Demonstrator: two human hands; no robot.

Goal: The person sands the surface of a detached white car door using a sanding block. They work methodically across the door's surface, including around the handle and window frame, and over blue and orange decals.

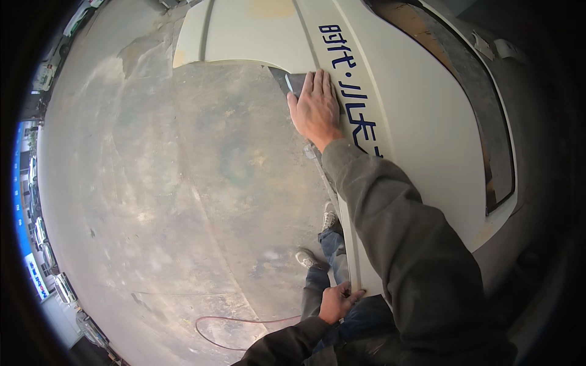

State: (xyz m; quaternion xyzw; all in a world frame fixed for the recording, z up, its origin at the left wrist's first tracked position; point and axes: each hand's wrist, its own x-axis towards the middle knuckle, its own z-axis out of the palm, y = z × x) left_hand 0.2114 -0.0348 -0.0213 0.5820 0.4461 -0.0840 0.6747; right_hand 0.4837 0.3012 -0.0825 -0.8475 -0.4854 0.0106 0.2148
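A large cream-white vehicle body panel (pixel 427 140) with dark blue lettering stretches along the right side, its near edge running down towards me. My right hand (pixel 317 113) lies flat against it beside the lettering, fingers straight and close together, thumb out to the side. Under the thumb and palm shows a flat dark grey piece (pixel 282 78) with a pale streak; I cannot tell whether it is a loose sheet or part of the panel. Low in the picture, my left hand (pixel 337 303) is closed on the panel's lower corner, with thumb and fingers at the edge.
My shoes (pixel 306 258) stand on the stained concrete floor (pixel 183 171) below the panel. A thin reddish hose (pixel 210 318) loops near my left arm. At right, the panel has a large dark-edged opening (pixel 497 140). Parked vehicles (pixel 43 238) line the far left.
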